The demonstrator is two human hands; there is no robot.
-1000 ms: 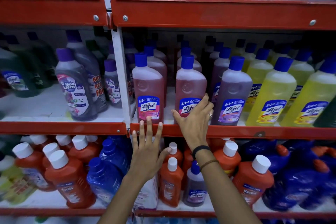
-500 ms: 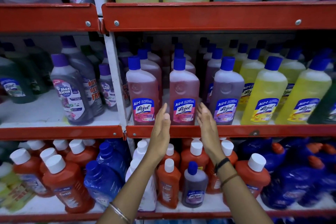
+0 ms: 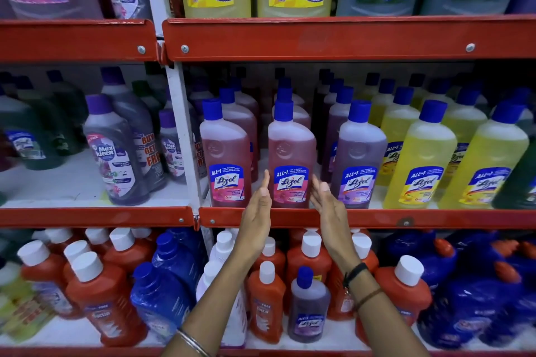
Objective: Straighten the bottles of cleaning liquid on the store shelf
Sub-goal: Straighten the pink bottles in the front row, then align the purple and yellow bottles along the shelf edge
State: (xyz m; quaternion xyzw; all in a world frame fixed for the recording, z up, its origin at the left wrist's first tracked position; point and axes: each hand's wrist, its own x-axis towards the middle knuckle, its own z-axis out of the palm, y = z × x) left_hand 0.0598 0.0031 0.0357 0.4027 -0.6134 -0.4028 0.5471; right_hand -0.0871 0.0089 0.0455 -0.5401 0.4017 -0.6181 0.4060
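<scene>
From the head view, a person is standing before red shelving, both hands raised to the middle shelf (image 3: 435, 219). The left hand (image 3: 256, 206) and the right hand (image 3: 326, 203) are open, palms turned toward each other, flanking the lower part of a pink bottle (image 3: 291, 153) with a blue cap. Whether the fingertips are touching it, I cannot tell; neither hand is gripping. That bottle is standing upright at the shelf's near edge, label facing out, between another pink bottle (image 3: 226, 153) on its left and a purple bottle (image 3: 359, 153) on its right. Yellow bottles (image 3: 423, 165) are lining up further right. On the lower shelf, orange bottles (image 3: 101, 298) with white caps are crowding together.
</scene>
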